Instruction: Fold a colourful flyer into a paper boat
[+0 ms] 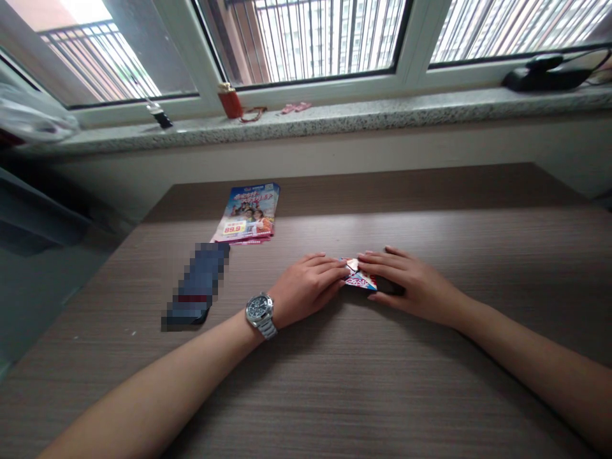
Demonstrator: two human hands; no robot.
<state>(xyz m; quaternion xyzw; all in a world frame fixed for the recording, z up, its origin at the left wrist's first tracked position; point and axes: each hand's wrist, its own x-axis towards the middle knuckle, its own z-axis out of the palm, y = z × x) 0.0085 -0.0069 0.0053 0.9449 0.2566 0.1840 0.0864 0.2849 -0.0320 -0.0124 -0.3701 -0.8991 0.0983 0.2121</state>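
"Brown wood-grain desk (296, 395) in the head view. What lies between the hands?"

"A small, folded piece of colourful printed paper (362, 279), on the desk."

"And the fingers?"

"The bare left hand (306, 287), wearing a silver metal wristwatch (259, 308), has its fingers together over the paper's left end. Whether they pinch it, I can't tell."

"The bare right hand (418, 284)?"

"Fingertips on the paper's right part, thumb apart from them by the near edge; I can't tell if it grips."

"Anything leftward?"

"A dark, flat, rectangular object (198, 284), pixelated, and just beyond it a stack of glossy blue-and-pink flyers (249, 213)."
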